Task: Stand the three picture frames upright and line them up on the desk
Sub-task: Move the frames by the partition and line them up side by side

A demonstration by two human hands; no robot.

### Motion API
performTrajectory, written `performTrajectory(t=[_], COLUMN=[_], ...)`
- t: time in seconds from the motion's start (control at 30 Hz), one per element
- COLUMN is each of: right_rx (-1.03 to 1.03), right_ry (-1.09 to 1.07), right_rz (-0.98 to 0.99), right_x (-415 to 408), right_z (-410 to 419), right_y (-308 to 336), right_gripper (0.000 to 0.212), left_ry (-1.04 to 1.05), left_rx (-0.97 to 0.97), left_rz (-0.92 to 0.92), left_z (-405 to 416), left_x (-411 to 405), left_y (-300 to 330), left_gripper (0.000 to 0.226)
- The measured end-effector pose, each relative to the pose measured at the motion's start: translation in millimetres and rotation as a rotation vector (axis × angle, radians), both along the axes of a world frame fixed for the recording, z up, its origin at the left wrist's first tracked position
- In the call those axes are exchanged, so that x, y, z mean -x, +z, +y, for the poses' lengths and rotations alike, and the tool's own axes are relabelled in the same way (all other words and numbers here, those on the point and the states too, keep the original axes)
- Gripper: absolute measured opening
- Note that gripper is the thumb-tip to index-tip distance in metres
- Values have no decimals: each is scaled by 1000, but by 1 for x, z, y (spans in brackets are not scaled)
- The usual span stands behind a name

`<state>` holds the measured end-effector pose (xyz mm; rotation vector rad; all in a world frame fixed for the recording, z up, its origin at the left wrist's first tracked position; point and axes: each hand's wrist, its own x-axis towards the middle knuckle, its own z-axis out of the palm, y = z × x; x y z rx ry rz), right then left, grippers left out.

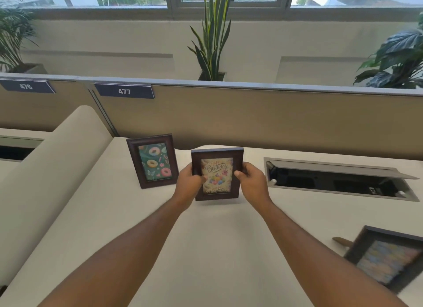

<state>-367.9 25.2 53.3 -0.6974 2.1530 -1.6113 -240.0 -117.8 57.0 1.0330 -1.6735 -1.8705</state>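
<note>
Head view: birthday frame (217, 174) between both hands.

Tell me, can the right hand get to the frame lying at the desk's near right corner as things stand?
Probably, but not yet: the right hand and left hand both grip the birthday frame. The lying frame sits on the right hand's side, with bare desk between.

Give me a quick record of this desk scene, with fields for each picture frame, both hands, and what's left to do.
doughnut frame: upright on the desk, far left
birthday frame: held upright beside it, base at the desk
third frame: lying flat, near right edge
left hand: grips birthday frame's left side
right hand: grips its right side
remaining: release birthday frame, stand third frame in line
</note>
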Motion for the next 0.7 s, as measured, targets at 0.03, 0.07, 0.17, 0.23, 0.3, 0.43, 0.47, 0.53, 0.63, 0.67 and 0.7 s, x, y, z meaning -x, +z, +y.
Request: performTrajectory(t=[0.03, 0.07, 0.17, 0.23, 0.3, 0.43, 0.47, 0.53, 0.63, 0.67, 0.7], right_rx=[-5, -8, -8, -17, -24, -45, -50, -52, -50, -48, -47], right_ry=[-2, -1, 6, 9, 5, -3, -4, -5, -12, -12, -12], right_rz=[1, -2, -20, -24, -21, -21, -24, -30, -29, -28, -27], right_x=[4, 8, 20, 27, 34, 43, 44, 46, 49, 48, 48], right_z=[-11, -22, -53, -68, -80, -92, -93, -95, -99, -101, -102], right_y=[1, 1, 0, -3, -7, -18, -21, -25, -27, -27, -27], right_gripper=[17, 18, 19, 19, 19, 22, 22, 21, 21, 21, 21], left_ry=[8, 16, 43, 59, 75, 88, 89, 91, 151, 184, 215], left_rx=[2, 6, 9, 0, -13, -36, -37, -41, 46, 104, 156], left_rz=[-5, -11, -34, -41, -49, -63, -68, -77, -128, -159, -177], left_z=[-11, -22, -48, -60, -69, -78, -78, -78, -71, -65, -58], left_x=[4, 8, 19, 26, 33, 42, 43, 46, 47, 45, 42], left_y=[0, 0, -1, -4, -8, -16, -17, -19, -17, -17, -18], left_gripper=[41, 41, 41, 41, 40, 39, 39, 38, 37, 39, 43])
